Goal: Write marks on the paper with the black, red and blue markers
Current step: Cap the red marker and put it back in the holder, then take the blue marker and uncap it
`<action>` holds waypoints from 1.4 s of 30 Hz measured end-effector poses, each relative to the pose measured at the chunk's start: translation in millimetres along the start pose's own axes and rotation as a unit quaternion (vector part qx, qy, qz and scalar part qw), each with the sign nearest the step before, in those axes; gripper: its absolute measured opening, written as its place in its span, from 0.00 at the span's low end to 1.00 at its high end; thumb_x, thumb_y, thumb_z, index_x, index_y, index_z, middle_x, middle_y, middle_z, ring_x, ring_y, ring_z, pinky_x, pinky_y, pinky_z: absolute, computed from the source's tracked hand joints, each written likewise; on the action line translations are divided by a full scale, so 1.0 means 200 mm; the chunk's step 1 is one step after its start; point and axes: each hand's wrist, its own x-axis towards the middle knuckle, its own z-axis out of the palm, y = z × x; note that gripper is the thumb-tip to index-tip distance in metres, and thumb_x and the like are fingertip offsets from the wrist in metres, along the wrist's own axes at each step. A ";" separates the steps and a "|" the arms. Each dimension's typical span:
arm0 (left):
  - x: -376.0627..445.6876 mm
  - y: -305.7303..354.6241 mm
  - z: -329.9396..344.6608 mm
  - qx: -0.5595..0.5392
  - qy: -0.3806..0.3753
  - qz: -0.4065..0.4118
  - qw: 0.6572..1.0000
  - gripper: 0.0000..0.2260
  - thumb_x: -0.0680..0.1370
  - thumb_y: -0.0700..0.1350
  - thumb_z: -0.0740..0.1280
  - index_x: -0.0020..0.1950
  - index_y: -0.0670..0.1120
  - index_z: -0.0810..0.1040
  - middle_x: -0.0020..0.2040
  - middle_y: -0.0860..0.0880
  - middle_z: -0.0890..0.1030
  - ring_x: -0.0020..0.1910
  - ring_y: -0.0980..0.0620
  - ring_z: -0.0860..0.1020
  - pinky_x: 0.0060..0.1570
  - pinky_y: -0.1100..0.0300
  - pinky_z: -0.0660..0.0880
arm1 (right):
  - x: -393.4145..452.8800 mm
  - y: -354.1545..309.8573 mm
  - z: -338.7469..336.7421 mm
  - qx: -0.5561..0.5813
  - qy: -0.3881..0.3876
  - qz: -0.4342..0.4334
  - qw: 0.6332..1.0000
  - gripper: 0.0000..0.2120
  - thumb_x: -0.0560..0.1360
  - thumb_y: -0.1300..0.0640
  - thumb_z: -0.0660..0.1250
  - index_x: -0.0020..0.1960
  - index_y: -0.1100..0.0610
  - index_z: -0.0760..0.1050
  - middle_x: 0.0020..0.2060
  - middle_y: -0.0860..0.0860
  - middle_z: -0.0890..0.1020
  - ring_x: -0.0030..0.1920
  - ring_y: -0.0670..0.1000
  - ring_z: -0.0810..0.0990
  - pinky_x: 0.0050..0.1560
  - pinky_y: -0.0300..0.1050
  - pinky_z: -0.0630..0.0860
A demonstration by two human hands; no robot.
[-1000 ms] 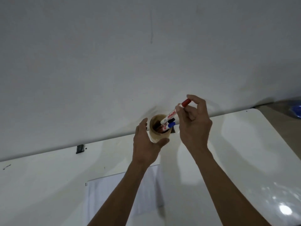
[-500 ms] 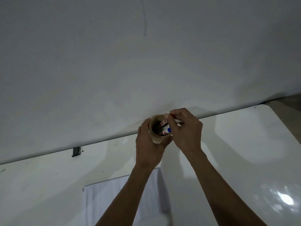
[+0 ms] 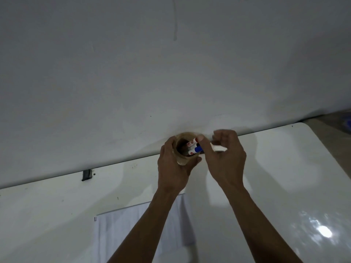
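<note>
Since a second ago the red marker (image 3: 193, 142) went back into the cup (image 3: 183, 160). One white surface (image 3: 284, 168), one paper (image 3: 121, 230), one cup with red and blue marker (image 3: 197, 149) visible. Left hand (image 3: 173, 168) wraps the cup; right hand (image 3: 226, 158) curls around a white marker barrel (image 3: 219, 148).

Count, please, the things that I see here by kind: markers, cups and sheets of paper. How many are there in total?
markers: 3
cup: 1
sheet of paper: 1
Total: 5
</note>
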 end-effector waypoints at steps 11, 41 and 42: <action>0.00 0.03 -0.02 0.003 0.007 0.017 1.000 0.27 0.67 0.48 0.80 0.61 0.55 0.71 0.53 0.70 0.71 0.57 0.54 0.76 0.58 0.46 0.78 | -0.09 0.08 0.08 -0.018 0.013 0.059 0.998 0.14 0.69 0.49 0.80 0.47 0.59 0.85 0.39 0.49 0.87 0.40 0.45 0.84 0.42 0.21 0.71; -0.50 0.10 -0.77 -0.019 -0.066 -0.086 0.994 0.10 0.80 0.52 0.65 0.54 0.50 0.84 0.46 0.55 0.86 0.45 0.56 0.84 0.48 0.53 0.83 | -0.67 -0.22 0.01 0.025 -0.263 0.061 0.962 0.14 0.66 0.55 0.83 0.43 0.58 0.79 0.33 0.51 0.85 0.30 0.45 0.83 0.35 0.36 0.79; -0.53 0.10 -0.81 -0.017 -0.074 -0.081 0.994 0.09 0.79 0.51 0.66 0.52 0.51 0.84 0.45 0.56 0.86 0.45 0.56 0.84 0.46 0.56 0.82 | -0.71 -0.24 0.03 0.007 -0.276 0.048 0.960 0.14 0.65 0.55 0.84 0.42 0.58 0.80 0.32 0.52 0.85 0.31 0.48 0.83 0.35 0.37 0.79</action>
